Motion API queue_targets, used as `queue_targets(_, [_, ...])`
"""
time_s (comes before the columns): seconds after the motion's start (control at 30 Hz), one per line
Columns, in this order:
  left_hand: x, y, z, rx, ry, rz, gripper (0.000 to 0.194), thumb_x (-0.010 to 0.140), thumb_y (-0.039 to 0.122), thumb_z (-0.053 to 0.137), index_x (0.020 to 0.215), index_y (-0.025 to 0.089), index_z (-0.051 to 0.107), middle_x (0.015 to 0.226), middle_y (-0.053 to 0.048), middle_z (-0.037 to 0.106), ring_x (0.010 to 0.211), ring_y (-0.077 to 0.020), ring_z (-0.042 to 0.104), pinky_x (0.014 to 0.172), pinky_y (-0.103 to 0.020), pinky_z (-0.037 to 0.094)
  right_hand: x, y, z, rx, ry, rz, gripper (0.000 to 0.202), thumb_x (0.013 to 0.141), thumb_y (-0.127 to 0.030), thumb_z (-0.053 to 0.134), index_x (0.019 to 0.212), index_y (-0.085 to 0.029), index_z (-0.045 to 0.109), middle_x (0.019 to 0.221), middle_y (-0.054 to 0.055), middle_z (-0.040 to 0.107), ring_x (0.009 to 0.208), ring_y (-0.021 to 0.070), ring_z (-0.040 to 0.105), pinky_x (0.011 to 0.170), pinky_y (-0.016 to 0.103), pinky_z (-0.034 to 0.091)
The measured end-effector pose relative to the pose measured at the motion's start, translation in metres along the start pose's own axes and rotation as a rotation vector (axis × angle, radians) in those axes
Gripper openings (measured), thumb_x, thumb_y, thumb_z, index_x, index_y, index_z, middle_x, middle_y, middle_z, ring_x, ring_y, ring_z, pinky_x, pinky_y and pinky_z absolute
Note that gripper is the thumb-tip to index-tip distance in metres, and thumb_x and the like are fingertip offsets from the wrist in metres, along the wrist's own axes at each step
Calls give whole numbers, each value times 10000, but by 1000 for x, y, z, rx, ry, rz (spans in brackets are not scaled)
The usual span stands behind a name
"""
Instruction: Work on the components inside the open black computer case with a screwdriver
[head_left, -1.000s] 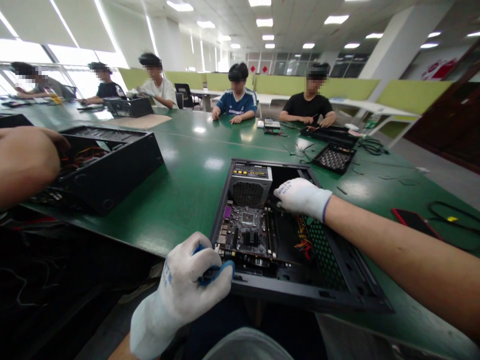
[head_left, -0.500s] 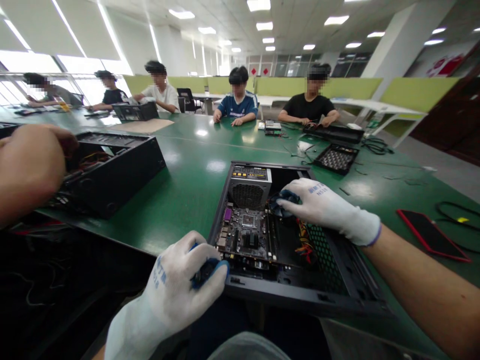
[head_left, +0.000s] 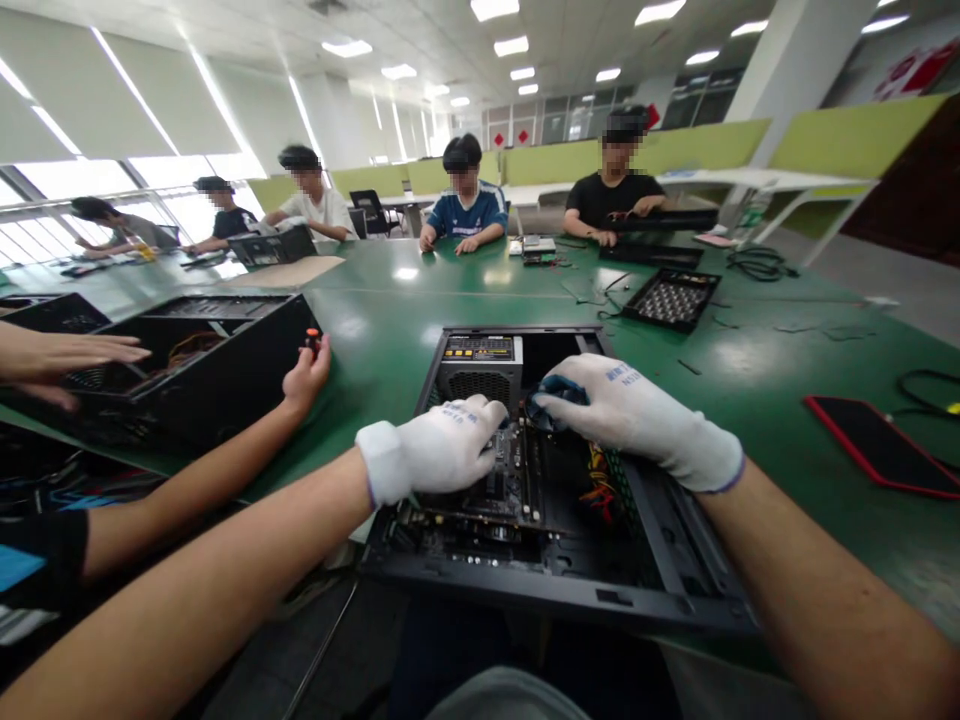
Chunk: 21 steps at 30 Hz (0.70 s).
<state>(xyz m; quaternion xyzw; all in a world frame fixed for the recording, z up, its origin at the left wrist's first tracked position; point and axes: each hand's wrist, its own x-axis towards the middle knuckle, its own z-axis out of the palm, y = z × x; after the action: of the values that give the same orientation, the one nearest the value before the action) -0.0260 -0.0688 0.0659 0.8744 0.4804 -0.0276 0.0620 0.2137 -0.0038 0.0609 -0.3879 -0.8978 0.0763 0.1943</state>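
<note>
An open black computer case (head_left: 622,597) lies before me on the green table. My left hand (head_left: 450,445), in a white glove, is over the motherboard (head_left: 514,480) inside it, thumb and fingers apart; its fingertips are partly hidden, and I see nothing held. My right hand (head_left: 611,400), gloved too, is curled around a dark round cooling fan (head_left: 544,402) beside the power supply (head_left: 480,365). Fingers cover much of the fan. Loose coloured cables (head_left: 598,485) lie in the case below my right hand.
At left, a co-worker's hand (head_left: 304,375) holds a screwdriver with an orange end (head_left: 312,338) by another open case (head_left: 225,370). A red-edged black panel (head_left: 881,445) lies at right. Beyond are a black tray (head_left: 667,300) and a cable coil (head_left: 761,264). Several people sit across the table.
My left hand has moved from the case's near left corner up over the motherboard. My right hand stays on the fan. The co-worker's arm has shifted and a screwdriver now shows.
</note>
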Motion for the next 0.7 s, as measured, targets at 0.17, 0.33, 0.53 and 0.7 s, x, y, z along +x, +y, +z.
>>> queue_targets(0.17, [58,-4,9,210,-369,-79,465,851,247,716,1285,106,630,1298,-197,699,1162,-345,706,969,-407,579,-2,4,2,-6,20,-15,373,983,-495,601,1103,-167,731,1056,109,738,962,247,657,848,349,476])
queue_targets(0.33, [86,-12,28,238,-427,-68,492,749,227,801,1219,143,684,1262,-165,738,1168,-324,714,979,-366,578,-5,3,2,-3,32,-31,382,994,-496,596,1099,-154,731,1050,108,735,974,246,659,868,347,469])
queue_targets(0.53, [90,-18,42,266,-415,-72,633,755,247,785,1356,146,612,1339,-180,686,1190,-330,700,1003,-389,572,-6,4,3,-39,39,-103,363,1006,-476,586,1058,-146,729,1038,111,732,973,256,648,869,356,449])
queue_targets(0.7, [90,-20,44,278,-420,-99,547,796,298,765,1308,142,656,1299,-189,704,1153,-345,717,973,-408,593,-7,6,3,-36,45,-135,366,1017,-473,565,1061,-143,718,1038,109,730,938,241,637,837,343,437])
